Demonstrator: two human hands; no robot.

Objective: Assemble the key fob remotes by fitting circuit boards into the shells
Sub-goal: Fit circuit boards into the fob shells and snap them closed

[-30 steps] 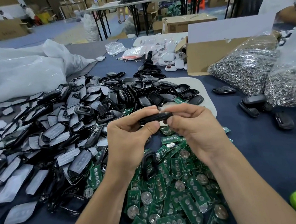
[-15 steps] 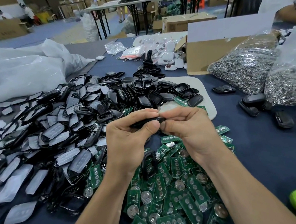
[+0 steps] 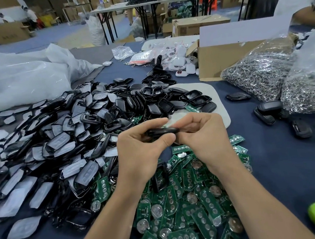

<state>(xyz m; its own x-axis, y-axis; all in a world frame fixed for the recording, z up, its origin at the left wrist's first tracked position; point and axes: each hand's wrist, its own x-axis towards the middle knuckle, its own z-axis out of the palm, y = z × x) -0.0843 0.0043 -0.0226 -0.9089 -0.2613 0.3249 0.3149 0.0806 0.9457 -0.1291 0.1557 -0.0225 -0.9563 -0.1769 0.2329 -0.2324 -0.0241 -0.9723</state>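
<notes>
black fob [image 3: 163, 132] in the pinch of both hands [image 3: 140, 151] [image 3: 204, 139]

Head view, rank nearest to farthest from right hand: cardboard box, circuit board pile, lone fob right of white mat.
1. Circuit board pile, just below the right hand.
2. Lone fob, farther back on the right.
3. Cardboard box, at the back right.
</notes>
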